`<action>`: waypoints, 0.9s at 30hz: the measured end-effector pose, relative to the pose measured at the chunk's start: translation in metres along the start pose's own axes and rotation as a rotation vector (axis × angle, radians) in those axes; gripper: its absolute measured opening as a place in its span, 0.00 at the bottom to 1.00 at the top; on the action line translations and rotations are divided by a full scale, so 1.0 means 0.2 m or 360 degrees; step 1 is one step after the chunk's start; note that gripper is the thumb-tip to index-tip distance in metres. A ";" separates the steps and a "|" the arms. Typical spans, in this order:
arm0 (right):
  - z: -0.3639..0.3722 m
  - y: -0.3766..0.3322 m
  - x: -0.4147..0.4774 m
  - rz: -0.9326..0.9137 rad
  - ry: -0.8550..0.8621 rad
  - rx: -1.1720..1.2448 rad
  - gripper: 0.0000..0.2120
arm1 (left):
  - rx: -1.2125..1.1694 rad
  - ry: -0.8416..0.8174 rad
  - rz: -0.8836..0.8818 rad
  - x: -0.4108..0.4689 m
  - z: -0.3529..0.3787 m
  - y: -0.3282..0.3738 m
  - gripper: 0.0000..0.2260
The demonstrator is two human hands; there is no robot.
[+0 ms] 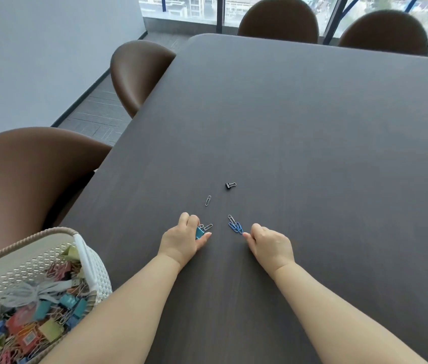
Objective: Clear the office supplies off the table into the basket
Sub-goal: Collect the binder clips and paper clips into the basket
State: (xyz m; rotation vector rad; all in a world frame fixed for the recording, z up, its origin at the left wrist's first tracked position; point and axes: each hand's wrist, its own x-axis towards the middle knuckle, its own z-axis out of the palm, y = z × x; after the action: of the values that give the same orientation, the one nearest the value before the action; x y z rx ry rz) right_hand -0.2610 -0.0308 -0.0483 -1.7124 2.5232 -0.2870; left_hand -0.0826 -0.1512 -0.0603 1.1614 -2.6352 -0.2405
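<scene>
Basket [99, 271] heaped with coloured clips [47, 319].
Left hand [181, 240] grasps a blue binder clip [199, 232]; right hand [270, 245] curled, grasp unclear.

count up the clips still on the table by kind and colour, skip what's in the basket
binder clips: 2, the black binder clip and the blue binder clip gripped by the left hand
silver paper clips: 3
blue paper clips: 2
total: 7

Single head-worn wide-angle view, looking forward and down, the dark table [312, 114] close beneath and stretching away — basket [94, 269] at lower left, chairs [278, 19] and windows [186, 6] far beyond.
</scene>
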 end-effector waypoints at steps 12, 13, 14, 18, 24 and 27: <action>-0.51 -0.51 -0.12 -0.0136 0.0372 0.0661 0.16 | -0.0344 0.0559 0.0030 -0.35 -0.82 -0.06 0.16; -0.54 -0.60 -0.13 -0.0210 0.0397 0.0699 0.16 | -0.0313 0.0580 0.0009 -0.41 -0.90 -0.13 0.17; -0.56 -0.70 -0.13 -0.0286 0.0420 0.0735 0.16 | -0.0252 0.0597 -0.0011 -0.47 -0.97 -0.21 0.19; -0.56 -1.09 -0.18 -0.0579 0.0468 0.0785 0.17 | -0.0050 0.0329 -0.0249 -0.73 -1.12 -0.47 0.22; -0.51 -1.47 -0.21 -0.0906 0.0421 0.0746 0.18 | -0.0054 -0.0114 -0.0419 -0.95 -1.13 -0.72 0.13; -0.48 -1.56 -0.21 -0.0987 0.0374 0.0647 0.15 | 0.0067 0.0106 -0.0362 -1.02 -1.15 -0.80 0.09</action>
State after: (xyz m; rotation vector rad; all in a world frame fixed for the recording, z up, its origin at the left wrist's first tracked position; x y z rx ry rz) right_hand 0.0225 -0.0934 0.1057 -2.3114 1.7905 -1.0074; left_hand 0.2308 -0.1180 0.0857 1.4585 -2.4611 -0.1851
